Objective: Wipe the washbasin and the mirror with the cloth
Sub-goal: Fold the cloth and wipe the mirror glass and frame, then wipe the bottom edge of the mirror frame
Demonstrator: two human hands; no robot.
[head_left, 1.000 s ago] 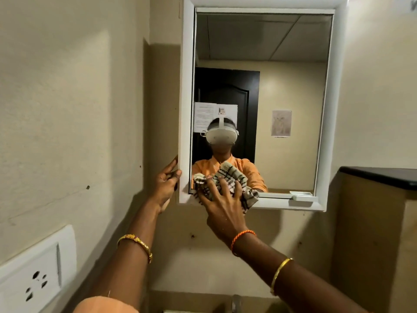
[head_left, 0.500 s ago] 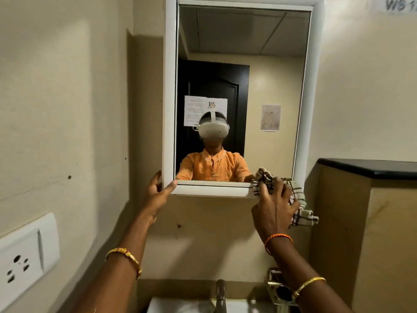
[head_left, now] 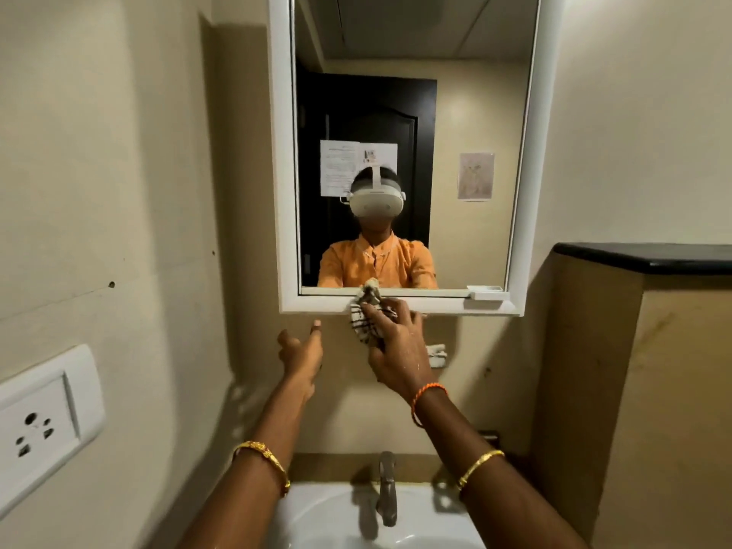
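Your right hand (head_left: 398, 352) has swept the checked cloth (head_left: 366, 317) back from the frame's right corner to the middle of the bottom rail, bunched in your grip and pressed against the glossy white frame of the mirror (head_left: 412, 152). Your left hand (head_left: 301, 350) has let go of the frame's left corner and hangs relaxed just below it, holding nothing. That lower edge looks nearly covered; the smooth white washbasin (head_left: 328, 521) with its steel tap (head_left: 387, 489) waits below
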